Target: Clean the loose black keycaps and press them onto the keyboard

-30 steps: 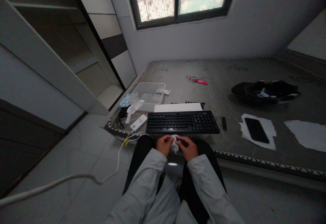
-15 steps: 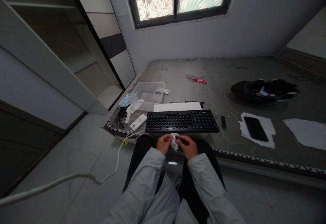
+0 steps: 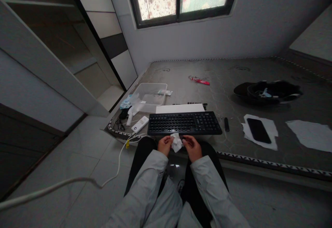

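A crumpled white tissue (image 3: 176,143) is pinched at its left side by my left hand (image 3: 165,146), just in front of the keyboard and above my lap. My right hand (image 3: 193,148) is at the tissue's right edge, thumb and fingertips drawn together. A small dark spot shows at those fingertips, too small to name. Directly beyond both hands lies a black keyboard (image 3: 184,123), near the front edge of the grey mattress. Behind it is a flat white box or board (image 3: 180,108), with small black pieces (image 3: 195,103) in a row past it.
A clear plastic box (image 3: 153,107), a white device with a cable (image 3: 140,124) and a black cord are at left. To the right are a small black stick (image 3: 227,124), a phone (image 3: 258,130) on white paper, another paper sheet (image 3: 310,135) and a black cap (image 3: 267,91).
The tissue has been spread wider between my hands and now looks flatter. My right fingertips have shifted slightly right, from the tissue's middle to its edge.
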Demonstrator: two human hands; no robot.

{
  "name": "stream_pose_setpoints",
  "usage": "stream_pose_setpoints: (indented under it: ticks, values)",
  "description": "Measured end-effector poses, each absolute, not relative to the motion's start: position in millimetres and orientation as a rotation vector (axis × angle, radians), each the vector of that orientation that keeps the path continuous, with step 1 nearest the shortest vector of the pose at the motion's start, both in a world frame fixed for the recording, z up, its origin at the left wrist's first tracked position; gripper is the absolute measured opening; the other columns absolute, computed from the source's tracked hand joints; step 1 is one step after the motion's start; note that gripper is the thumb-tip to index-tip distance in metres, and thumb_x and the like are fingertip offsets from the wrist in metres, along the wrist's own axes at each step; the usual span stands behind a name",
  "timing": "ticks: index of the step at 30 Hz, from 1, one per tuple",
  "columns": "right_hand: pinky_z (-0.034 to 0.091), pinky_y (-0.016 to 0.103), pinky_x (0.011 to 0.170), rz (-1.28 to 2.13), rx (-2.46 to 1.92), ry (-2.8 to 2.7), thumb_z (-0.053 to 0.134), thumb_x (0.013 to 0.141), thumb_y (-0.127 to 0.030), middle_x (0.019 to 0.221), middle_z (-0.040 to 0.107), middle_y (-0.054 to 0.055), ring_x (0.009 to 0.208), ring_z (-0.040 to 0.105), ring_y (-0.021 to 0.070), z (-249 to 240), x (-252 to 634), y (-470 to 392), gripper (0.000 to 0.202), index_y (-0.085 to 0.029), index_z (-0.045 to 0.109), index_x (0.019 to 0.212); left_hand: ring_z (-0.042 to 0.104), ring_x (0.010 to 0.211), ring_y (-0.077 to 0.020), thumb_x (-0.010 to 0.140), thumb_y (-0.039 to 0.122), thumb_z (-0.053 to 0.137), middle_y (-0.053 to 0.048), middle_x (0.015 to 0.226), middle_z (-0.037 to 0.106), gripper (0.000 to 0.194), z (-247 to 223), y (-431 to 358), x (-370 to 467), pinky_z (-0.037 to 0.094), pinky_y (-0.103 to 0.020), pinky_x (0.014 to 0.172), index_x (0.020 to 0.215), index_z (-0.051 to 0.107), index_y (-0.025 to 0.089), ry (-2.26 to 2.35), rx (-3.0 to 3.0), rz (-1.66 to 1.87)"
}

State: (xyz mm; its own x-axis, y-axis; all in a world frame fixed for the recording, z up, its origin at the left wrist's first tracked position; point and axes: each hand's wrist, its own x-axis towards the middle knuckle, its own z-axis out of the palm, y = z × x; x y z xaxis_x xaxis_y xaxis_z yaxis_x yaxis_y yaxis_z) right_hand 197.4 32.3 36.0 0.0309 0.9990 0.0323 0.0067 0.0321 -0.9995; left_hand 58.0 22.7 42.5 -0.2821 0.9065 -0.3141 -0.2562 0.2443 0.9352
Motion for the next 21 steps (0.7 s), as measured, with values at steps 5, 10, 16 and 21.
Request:
stream_pose_setpoints:
  ticks: [5,10,16,21]
  values:
    - [0.051,0.028,0.063,1.254,-1.145,-1.060,0.064,0.064,-0.033,0.069,0.059,0.000,0.066,0.060,0.0151,33,197,32,0.029,-0.020,0.051,0.086,0.054,0.045,-0.0096,0.058,0.036,0.066,-0.003,0.059,0.064,0.032,38,23,55,0.038,-0.016,0.038,0.077,0.062,0.012,1.447,0.739,1.322]
    - [0.051,0.031,0.064,1.333,-1.102,-1.041,0.061,0.067,-0.035,0.072,0.065,0.003,0.065,0.063,0.0166,42,196,28,0.028,-0.020,0.049,0.088,0.058,0.053,-0.0115,0.062,0.034,0.063,-0.005,0.065,0.066,0.028,32,25,47,0.041,-0.018,0.044,0.080,0.063,0.012,1.490,0.830,1.373]
    - [0.049,0.030,0.066,1.059,-1.316,-1.300,0.061,0.065,-0.042,0.078,0.066,0.006,0.072,0.061,0.0181,50,198,39,0.030,-0.018,0.060,0.083,0.061,0.062,-0.0144,0.063,0.031,0.063,-0.007,0.067,0.067,0.023,42,22,37,0.046,-0.021,0.054,0.076,0.063,0.012,1.474,0.787,1.448]
    - [0.049,0.029,0.061,0.965,-1.363,-1.430,0.062,0.062,-0.045,0.073,0.066,0.005,0.066,0.061,0.0174,58,190,69,0.034,-0.017,0.061,0.081,0.061,0.062,-0.0145,0.064,0.030,0.062,-0.007,0.069,0.067,0.022,42,20,28,0.045,-0.020,0.052,0.077,0.063,0.012,1.470,0.772,1.460]
